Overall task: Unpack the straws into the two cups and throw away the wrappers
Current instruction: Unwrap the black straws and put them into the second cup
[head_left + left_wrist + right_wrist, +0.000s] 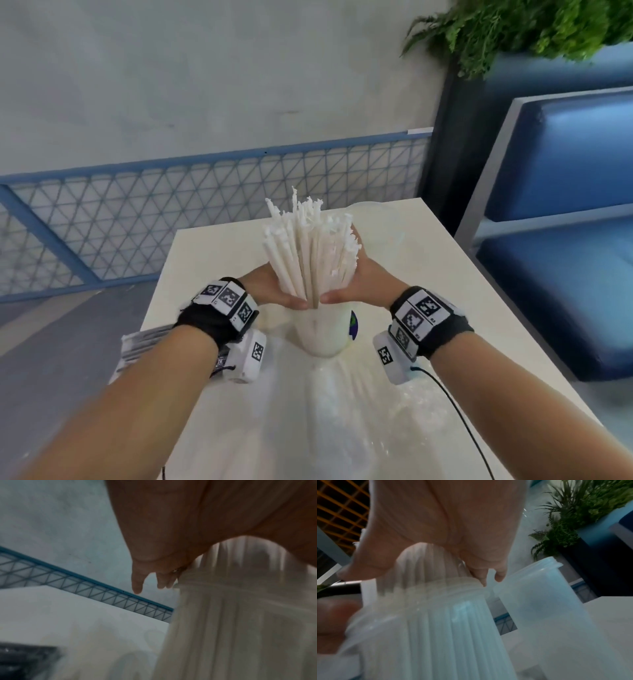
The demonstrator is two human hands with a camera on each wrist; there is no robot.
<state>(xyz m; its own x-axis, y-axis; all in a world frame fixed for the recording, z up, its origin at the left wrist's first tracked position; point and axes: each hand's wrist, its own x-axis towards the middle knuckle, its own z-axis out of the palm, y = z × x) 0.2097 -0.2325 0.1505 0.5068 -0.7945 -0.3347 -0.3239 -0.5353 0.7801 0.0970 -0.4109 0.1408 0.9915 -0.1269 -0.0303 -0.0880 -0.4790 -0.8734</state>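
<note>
A thick bundle of white straws (305, 246) stands upright in a translucent cup (322, 337) in the middle of the white table (212, 260). My left hand (270, 291) and right hand (359, 287) cup the bundle from both sides just above the rim, and their thumbs nearly meet in front. In the right wrist view my right hand (445, 520) wraps the straws above the cup (428, 635). A second, empty translucent cup (544, 608) stands just behind it. In the left wrist view, fingers (137, 582) lie beside the blurred straws (240, 615).
Clear crumpled wrapper film (342, 428) lies on the table in front of the cup. A striped pack (144, 342) lies at the table's left edge under my left wrist. A blue bench (565, 274) stands to the right, and a plant (513, 31) hangs at the back right.
</note>
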